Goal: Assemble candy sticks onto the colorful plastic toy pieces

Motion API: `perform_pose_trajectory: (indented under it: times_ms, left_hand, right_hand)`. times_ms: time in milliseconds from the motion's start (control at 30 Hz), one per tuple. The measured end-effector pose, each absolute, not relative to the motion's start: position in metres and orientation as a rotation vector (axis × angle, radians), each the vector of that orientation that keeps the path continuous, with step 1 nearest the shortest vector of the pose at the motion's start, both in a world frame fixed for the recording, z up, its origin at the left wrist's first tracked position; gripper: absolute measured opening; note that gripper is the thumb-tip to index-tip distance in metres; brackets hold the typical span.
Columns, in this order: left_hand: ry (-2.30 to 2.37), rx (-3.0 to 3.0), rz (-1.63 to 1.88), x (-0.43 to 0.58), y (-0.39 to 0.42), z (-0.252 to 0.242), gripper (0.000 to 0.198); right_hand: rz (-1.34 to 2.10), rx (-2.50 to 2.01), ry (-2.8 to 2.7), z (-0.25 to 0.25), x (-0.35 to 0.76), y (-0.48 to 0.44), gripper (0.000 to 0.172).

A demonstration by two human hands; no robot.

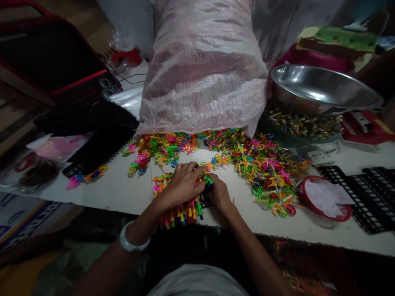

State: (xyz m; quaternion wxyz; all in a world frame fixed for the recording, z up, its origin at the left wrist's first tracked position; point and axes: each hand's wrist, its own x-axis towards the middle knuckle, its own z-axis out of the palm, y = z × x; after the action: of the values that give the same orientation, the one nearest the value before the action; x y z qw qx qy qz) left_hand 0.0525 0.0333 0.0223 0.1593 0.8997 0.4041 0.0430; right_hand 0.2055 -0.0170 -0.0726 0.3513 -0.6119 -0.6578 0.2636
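My left hand [184, 181] lies over a dense block of small colourful plastic pieces [185, 211], its fingers bent and its thumb pointing right. What it grips is hidden beneath it. Close beside it, my right hand [219, 192] is closed on a small green and dark blue plastic piece [209, 181] at its fingertips. Under the pieces, part of a black grid tray [205, 200] shows between the hands, near the table's front edge. The pieces stand in rows with their ends toward me. Their exact kind is too small to make out.
A big whitish sack [203, 74] stands behind a spread of loose colourful pieces [271, 172]. At right are a steel bowl [327, 88], a red basket [345, 211] with white slips and black grid trays [367, 201]. A black-and-red machine [55, 57] and plastic bags [58, 148] are at left.
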Motion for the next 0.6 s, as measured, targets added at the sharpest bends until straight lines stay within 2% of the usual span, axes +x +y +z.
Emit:
perform_pose_trajectory:
  times_ms: [233,433,533,600]
  left_hand:
    - [1.086,2.577,0.208,0.047,0.032,0.017,0.044]
    - [1.249,2.646,0.224,0.055,0.025,0.017,0.037]
    - [1.275,2.657,0.193,0.058,0.024,0.019,0.036]
    - [1.284,2.654,0.179,0.059,0.024,0.02,0.035]
  right_hand:
    - [0.51,-1.889,-1.772,-0.071,0.181,-0.026,0.03]
    - [0.548,-1.622,-2.012,-0.058,0.221,-0.014,0.036]
    - [0.321,-1.769,-1.994,-0.043,0.253,0.014,0.043]
    - [0.047,-1.932,-2.038,-0.034,0.268,0.04,0.037]
